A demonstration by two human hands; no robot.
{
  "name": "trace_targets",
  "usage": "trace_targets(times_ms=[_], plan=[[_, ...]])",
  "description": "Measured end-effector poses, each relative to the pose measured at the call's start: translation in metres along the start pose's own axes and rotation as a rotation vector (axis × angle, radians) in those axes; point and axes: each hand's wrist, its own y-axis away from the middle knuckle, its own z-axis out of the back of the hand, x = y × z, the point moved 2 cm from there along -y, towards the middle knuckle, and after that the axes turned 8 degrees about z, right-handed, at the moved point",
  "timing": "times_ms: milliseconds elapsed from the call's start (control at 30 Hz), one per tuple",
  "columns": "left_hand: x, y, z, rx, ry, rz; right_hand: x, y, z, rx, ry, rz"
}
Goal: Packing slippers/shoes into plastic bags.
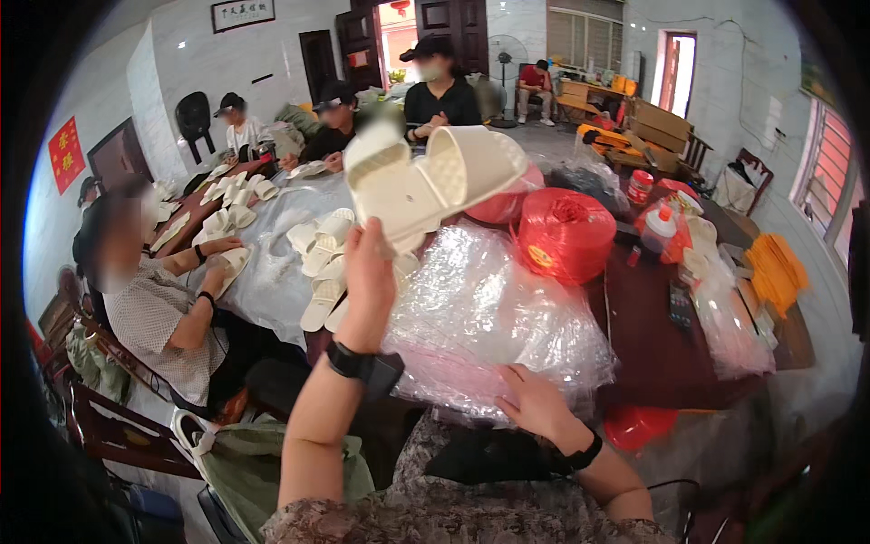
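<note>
A crowded workroom, a long dark surface (652, 335) under clear plastic bags (489, 308). The left hand (367, 281) holds a cream slipper pair (435, 177) aloft, grip closed around it. The right hand (535, 403) rests spread on the bags; bagging seems next.

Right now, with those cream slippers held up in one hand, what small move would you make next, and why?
Probably bring the pair of cream slippers down toward the pile of clear plastic bags. The left hand has its grip on the pair, raised above the table, while the right hand rests on the near edge of the bags, seemingly ready to pick one.
</note>
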Motion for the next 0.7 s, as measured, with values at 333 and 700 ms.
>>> trace_targets(times_ms=[333, 700], plan=[[0.170, 0.114, 0.003, 0.113, -0.246, 0.402, 0.002, 0.011, 0.025, 0.022, -0.384, 0.043], [0.150, 0.161, 0.011, 0.556, -1.038, -0.122, -0.080, -0.062, 0.020, -0.210, -0.145, -0.286]])
